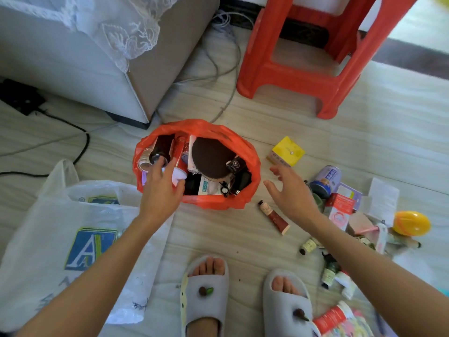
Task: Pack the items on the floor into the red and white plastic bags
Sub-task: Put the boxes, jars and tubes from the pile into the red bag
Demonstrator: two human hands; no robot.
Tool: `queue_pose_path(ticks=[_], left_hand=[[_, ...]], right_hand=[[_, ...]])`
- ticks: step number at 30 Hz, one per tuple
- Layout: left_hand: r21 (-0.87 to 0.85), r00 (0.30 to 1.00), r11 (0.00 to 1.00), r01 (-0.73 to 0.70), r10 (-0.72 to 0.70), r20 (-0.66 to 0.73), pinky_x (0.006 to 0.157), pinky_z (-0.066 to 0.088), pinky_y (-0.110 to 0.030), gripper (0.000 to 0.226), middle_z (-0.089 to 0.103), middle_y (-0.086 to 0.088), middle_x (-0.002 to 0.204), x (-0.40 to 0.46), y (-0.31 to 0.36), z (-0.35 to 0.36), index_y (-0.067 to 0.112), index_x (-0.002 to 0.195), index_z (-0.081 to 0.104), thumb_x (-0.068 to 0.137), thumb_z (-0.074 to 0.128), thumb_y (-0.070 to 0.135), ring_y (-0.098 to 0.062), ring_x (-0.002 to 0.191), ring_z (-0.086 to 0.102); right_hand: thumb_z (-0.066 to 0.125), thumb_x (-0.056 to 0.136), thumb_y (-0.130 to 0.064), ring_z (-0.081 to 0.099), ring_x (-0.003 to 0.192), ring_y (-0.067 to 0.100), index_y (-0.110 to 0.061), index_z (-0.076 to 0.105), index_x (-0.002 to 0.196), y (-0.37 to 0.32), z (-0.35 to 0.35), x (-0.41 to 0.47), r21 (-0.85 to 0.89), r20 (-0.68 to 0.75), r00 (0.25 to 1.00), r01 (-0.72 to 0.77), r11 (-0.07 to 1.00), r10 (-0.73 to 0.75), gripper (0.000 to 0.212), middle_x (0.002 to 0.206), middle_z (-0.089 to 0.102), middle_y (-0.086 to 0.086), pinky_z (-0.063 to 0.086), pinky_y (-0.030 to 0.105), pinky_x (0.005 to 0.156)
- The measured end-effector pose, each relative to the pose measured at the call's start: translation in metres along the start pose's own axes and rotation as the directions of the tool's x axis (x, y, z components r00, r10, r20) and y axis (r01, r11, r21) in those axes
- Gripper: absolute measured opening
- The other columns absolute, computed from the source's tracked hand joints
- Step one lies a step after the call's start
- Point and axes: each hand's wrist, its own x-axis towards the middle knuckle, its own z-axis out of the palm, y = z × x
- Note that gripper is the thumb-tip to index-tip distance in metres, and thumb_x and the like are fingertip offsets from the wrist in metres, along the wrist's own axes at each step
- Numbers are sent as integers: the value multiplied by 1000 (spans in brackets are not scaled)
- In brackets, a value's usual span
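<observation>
The red bag (196, 164) stands open on the floor in the middle, already crowded with bottles, a box and a brown round thing. The left hand (161, 188) reaches over its near left rim, fingers curled around a small white object (179, 177), probably to lower it into a gap. The right hand (290, 190) hovers just right of the bag with fingers spread, holding nothing, likely on its way to the loose items: a yellow box (286, 152), a dark red tube (273, 216), a can (325, 180). The white bag (73, 229) lies slumped at the near left, under the left forearm.
</observation>
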Motion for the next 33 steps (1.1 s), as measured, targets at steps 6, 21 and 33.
queue_pose_path(ticks=[6, 21, 33], left_hand=[[55, 920, 918, -392, 392, 10, 105, 35, -46, 46, 47, -21, 134, -40, 56, 22, 7, 126, 51, 86, 40, 27, -38, 130, 39], [162, 633, 727, -667, 439, 638, 112, 26, -44, 59, 38, -17, 144, -43, 132, 179, 6, 135, 42, 79, 22, 2, -35, 136, 33], [229, 728, 847, -479, 238, 643, 91, 39, -37, 40, 46, -13, 118, -39, 118, 190, 11, 128, 41, 88, 43, 6, -30, 114, 43]], right_hand=[[56, 90, -28, 49, 118, 29, -11, 47, 130, 51, -16, -50, -160, -18, 997, -81, 984, 80, 45, 128, 53, 10, 41, 37, 91], [62, 85, -29, 29, 137, 29, -11, 21, 146, 133, 16, -3, -81, 50, 991, -121, 989, 125, 76, 150, 28, 11, 30, 40, 109], [72, 75, -25, 42, 119, 29, -3, 37, 131, 135, 29, 27, -10, 119, 990, -71, 997, 71, 70, 131, 40, 15, 35, 30, 100]])
